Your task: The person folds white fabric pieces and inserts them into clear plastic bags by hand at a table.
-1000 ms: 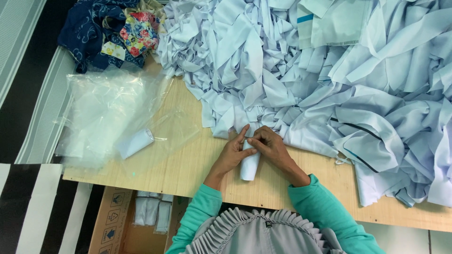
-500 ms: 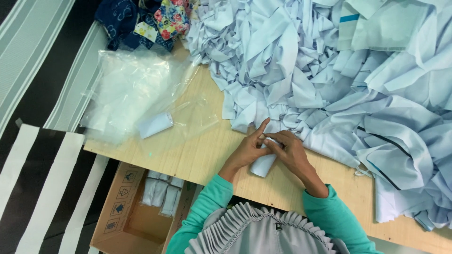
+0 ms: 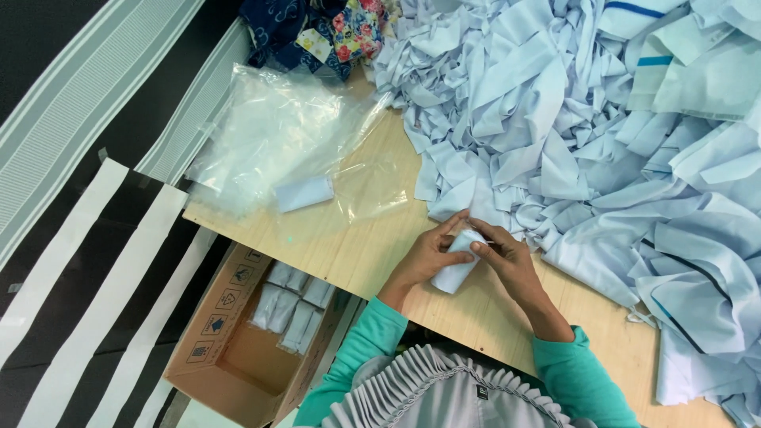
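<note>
Both of my hands hold one small roll of pale blue cloth [image 3: 458,269] just above the wooden table [image 3: 349,238]. My left hand [image 3: 428,255] wraps its left side, fingers curled over the top. My right hand [image 3: 503,257] presses on the roll's upper end from the right. A large heap of pale blue fabric strips [image 3: 571,119] lies right behind my hands. Teal sleeves cover my forearms.
A finished roll [image 3: 304,192] lies on clear plastic bags [image 3: 277,135] at the table's left. A cardboard box [image 3: 254,333] with several bagged rolls sits below the table's front edge. Dark floral cloth [image 3: 317,32] lies at the far left. Folded pale garments [image 3: 697,269] fill the right.
The view has swung left and down, so the box under the table shows more. My hands stay on the same roll, turning it slightly.
</note>
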